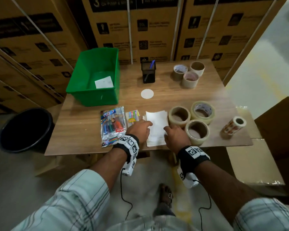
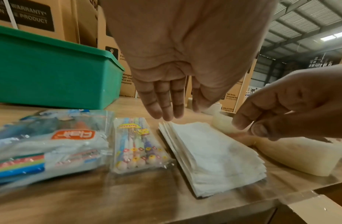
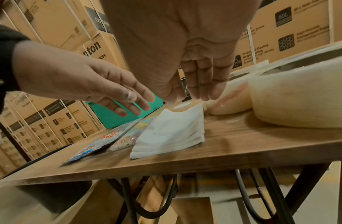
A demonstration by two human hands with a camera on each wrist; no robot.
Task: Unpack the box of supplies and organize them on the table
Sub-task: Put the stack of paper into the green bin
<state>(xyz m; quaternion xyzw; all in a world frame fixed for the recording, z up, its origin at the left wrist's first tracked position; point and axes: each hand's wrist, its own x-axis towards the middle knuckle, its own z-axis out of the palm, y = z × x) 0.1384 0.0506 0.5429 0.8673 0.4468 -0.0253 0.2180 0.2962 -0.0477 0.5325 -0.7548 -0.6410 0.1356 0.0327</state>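
Observation:
A stack of white paper sheets [image 1: 157,125] [image 2: 214,151] [image 3: 172,133] lies at the table's front edge. My left hand [image 1: 145,126] [image 2: 166,106] is over its left far edge, fingers straight and holding nothing. My right hand [image 1: 172,134] [image 3: 200,87] is at its right side, fingers relaxed and empty; whether either touches the paper is unclear. Left of the stack lie a small pack of pastel pens [image 1: 132,118] [image 2: 137,144] and a bigger pack of coloured pens [image 1: 113,127] [image 2: 51,144]. The green bin [image 1: 92,97] holds one white sheet [image 1: 104,82].
Three clear tape rolls [image 1: 190,120] stand right of the stack, close to my right hand. A sticker roll [image 1: 233,125] lies further right. Behind are a white disc [image 1: 147,93], a black pen holder [image 1: 148,72] and three brown tape rolls [image 1: 188,74]. A black bucket [image 1: 26,129] stands left of the table.

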